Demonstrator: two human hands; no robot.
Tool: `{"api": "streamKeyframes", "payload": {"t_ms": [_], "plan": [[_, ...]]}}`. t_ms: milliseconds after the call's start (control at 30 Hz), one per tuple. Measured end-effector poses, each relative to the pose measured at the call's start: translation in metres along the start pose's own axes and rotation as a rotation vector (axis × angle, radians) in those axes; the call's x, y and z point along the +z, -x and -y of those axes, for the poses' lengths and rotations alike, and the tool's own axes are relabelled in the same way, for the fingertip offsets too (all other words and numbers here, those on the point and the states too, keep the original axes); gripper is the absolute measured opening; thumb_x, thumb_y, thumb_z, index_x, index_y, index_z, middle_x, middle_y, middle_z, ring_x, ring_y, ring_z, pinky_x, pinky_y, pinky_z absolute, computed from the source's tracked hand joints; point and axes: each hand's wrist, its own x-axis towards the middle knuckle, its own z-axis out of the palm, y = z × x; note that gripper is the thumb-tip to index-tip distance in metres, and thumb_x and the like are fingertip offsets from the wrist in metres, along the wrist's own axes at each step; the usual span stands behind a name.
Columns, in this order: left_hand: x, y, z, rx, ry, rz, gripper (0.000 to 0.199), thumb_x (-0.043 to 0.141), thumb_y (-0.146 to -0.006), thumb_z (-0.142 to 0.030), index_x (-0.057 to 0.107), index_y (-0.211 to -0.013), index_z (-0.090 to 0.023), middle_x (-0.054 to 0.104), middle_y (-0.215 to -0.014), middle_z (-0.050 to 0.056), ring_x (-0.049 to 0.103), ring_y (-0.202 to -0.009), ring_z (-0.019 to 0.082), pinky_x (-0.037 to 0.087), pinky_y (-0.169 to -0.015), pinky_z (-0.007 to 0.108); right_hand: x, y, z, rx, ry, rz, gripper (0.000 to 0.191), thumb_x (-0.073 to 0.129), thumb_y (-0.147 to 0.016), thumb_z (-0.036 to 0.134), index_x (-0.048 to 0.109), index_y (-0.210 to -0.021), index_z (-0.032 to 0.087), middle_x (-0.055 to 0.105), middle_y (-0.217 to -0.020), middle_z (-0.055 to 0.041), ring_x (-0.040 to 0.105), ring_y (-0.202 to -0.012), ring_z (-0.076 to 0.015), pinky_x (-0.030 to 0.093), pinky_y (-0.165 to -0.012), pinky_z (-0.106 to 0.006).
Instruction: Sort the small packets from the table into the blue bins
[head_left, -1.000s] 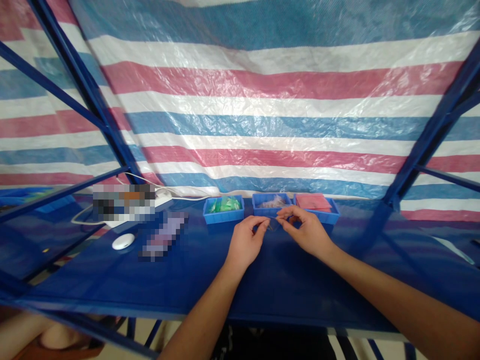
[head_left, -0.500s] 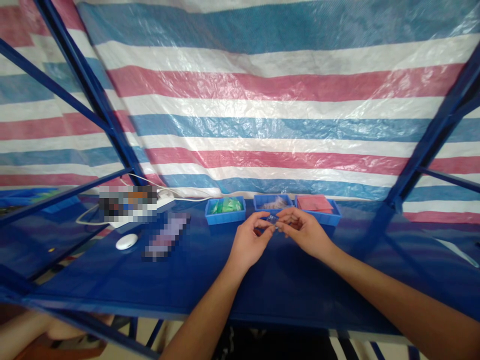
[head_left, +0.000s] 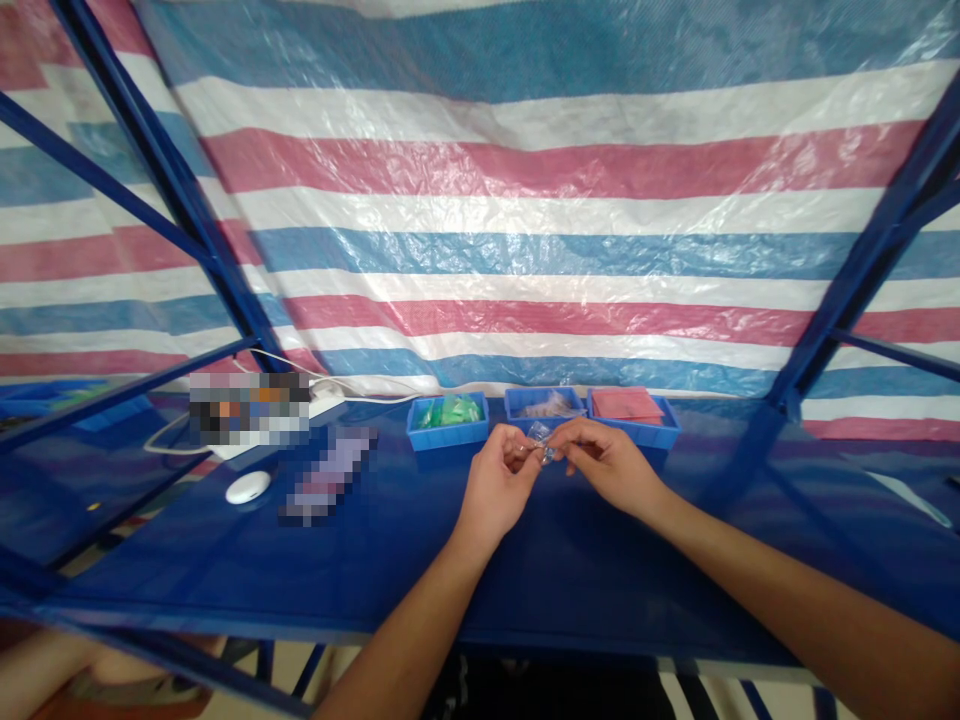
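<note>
A small clear plastic piece (head_left: 541, 434) is pinched between my two hands above the blue table (head_left: 420, 540). My left hand (head_left: 501, 480) has thumb and fingers closed on its left side. From the right, my right hand (head_left: 606, 462) grips it with bent fingers. What lies inside the plastic is too small to tell. Just behind the hands sit three blue bins: one with green packets (head_left: 452, 410), a middle one with clear packets (head_left: 551, 405), and one with red sheets (head_left: 627, 405).
At the left are a white oval object (head_left: 248, 488), a blurred flat item (head_left: 330, 475) and a white power strip (head_left: 262, 432) with cables. Blue frame posts (head_left: 862, 250) flank the table. A person's arm (head_left: 45, 665) shows at lower left.
The clear piece now stands out more between my fingers, and my right fingers are drawn closer together. The view has shifted slightly.
</note>
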Motion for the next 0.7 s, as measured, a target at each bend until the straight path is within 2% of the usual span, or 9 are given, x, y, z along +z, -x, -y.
{"api": "streamKeyframes", "payload": {"t_ms": [100,233,300,433,533,600,700], "plan": [[-0.003,0.001,-0.006,0.03,-0.037,0.032,0.014,0.063,-0.094,-0.03,0.063,-0.104,-0.021,0.074,-0.098,0.004,0.072,-0.087,0.017,0.058,-0.077,0.028,0.001,0.0,0.0,-0.025,0.047,-0.017,0.021,0.059,-0.097,0.035,0.074,-0.108,0.025,0.07,-0.105,-0.0071,0.069,-0.083,-0.0205,0.062,-0.067,-0.035],[-0.007,0.0,-0.013,0.101,-0.172,-0.031,0.018,0.062,-0.094,-0.027,0.068,-0.111,-0.023,0.064,-0.128,0.008,0.07,-0.101,0.019,0.06,-0.08,0.03,0.003,-0.001,0.001,-0.004,0.042,-0.069,0.025,0.061,-0.096,0.035,0.07,-0.117,0.026,0.068,-0.108,-0.007,0.069,-0.087,-0.0207,0.064,-0.067,-0.034],[-0.008,-0.001,-0.015,0.122,-0.247,-0.057,0.018,0.062,-0.094,-0.026,0.069,-0.111,-0.023,0.058,-0.136,0.009,0.067,-0.107,0.02,0.061,-0.079,0.03,0.002,-0.003,0.001,0.021,0.025,-0.097,0.029,0.062,-0.095,0.036,0.067,-0.122,0.026,0.067,-0.115,-0.008,0.07,-0.089,-0.0208,0.065,-0.067,-0.034],[-0.007,0.002,-0.013,0.121,-0.326,-0.04,0.02,0.06,-0.095,-0.024,0.067,-0.113,-0.025,0.055,-0.137,0.008,0.065,-0.11,0.02,0.061,-0.076,0.03,0.002,-0.007,-0.003,0.058,-0.015,-0.132,0.042,0.065,-0.093,0.04,0.061,-0.134,0.03,0.056,-0.139,-0.0093,0.07,-0.098,-0.0228,0.068,-0.068,-0.036],[-0.005,0.003,-0.01,0.125,-0.368,0.02,0.021,0.059,-0.095,-0.023,0.066,-0.114,-0.025,0.054,-0.137,0.008,0.067,-0.103,0.019,0.062,-0.079,0.033,0.004,-0.01,-0.011,0.077,-0.039,-0.113,0.05,0.067,-0.092,0.042,0.057,-0.14,0.033,0.048,-0.149,-0.0088,0.071,-0.102,-0.0237,0.069,-0.069,-0.036],[-0.007,-0.001,-0.01,0.163,-0.403,0.064,0.019,0.058,-0.095,-0.021,0.066,-0.111,-0.025,0.056,-0.135,0.008,0.067,-0.104,0.02,0.061,-0.084,0.035,0.007,-0.012,-0.018,0.096,-0.05,-0.09,0.054,0.068,-0.091,0.043,0.055,-0.142,0.033,0.046,-0.151,-0.0092,0.071,-0.102,-0.0235,0.07,-0.069,-0.037],[-0.02,-0.015,-0.012,0.299,-0.491,0.105,0.019,0.054,-0.096,-0.017,0.067,-0.108,-0.024,0.06,-0.127,0.008,0.061,-0.119,0.023,0.055,-0.101,0.039,0.013,-0.016,-0.027,0.128,-0.077,-0.066,0.056,0.068,-0.091,0.043,0.053,-0.144,0.032,0.046,-0.15,-0.0102,0.071,-0.103,-0.023,0.07,-0.07,-0.036]]}}
